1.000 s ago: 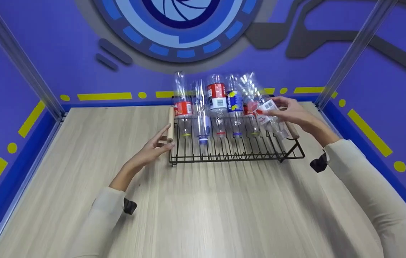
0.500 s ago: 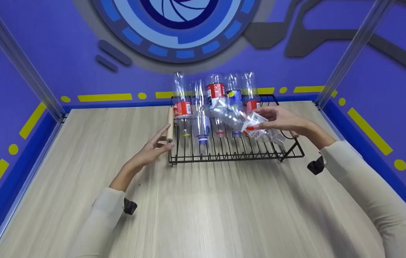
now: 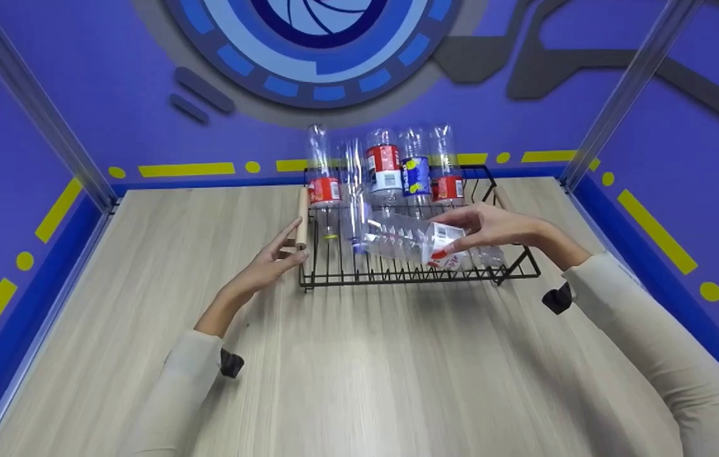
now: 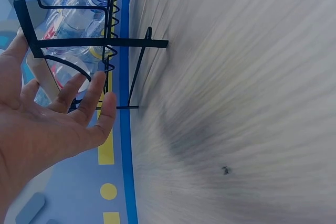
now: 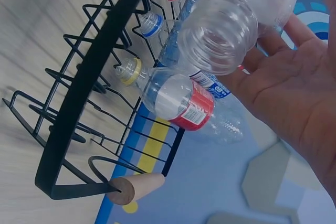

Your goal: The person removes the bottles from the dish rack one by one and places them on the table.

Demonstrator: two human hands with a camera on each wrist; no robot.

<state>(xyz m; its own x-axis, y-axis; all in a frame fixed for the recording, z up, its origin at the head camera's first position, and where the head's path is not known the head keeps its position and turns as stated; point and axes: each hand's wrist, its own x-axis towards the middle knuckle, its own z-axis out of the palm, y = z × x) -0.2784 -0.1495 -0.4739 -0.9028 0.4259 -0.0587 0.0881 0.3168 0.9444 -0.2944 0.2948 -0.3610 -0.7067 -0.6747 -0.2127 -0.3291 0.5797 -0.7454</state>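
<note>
Here the right hand (image 3: 496,225) grips a bottle (image 3: 397,238) round its label (image 3: 446,236), sideways above the rack (image 5: 90,82), while the left hand (image 3: 264,270), fingers spread loosely, seemingly steadies the handle (image 3: 302,219).

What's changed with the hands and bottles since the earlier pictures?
The right hand moved left and toward the person, swinging its bottle from steeply tilted to nearly sideways, base end left. The left hand stayed by the wooden handle; the other five bottles stayed put.
</note>
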